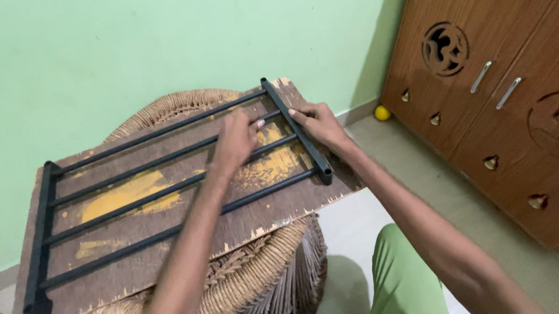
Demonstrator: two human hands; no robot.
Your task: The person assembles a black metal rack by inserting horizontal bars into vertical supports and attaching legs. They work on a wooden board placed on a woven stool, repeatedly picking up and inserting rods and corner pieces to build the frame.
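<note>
Both hands meet at the right end of a black rack [155, 195]: the left hand [235, 140] has its grip curled over one of the upper rods, fingers closed around it, while the right hand [317, 125] lies against the right end bar [296, 130], fingertips pressed to it; whether that grip fully closes around the bar cannot be told. Rack is four long, thin, round rods, matte black, running parallel between two thicker tubular end bars; the left end bar [39, 242] sits near the board's left edge. It lies flat on a wooden board [129, 270], a dark brown rectangle with a worn surface, yellow paint smears [128, 196] and chipped, pale, splintered edges along the front. Board rests tilted across a round woven wicker stool [254, 290], coarse cane weave, and overhangs it on both the left and right sides. The right end bar sits close to the board's right edge, with little margin. Beyond: smooth pale green wall [134, 39], a brown wooden cupboard [523, 96] with carved cut-outs and metal handles at right, and a small yellow ball [382, 112] on the floor near its base. Open floor lies between stool and cupboard.
</note>
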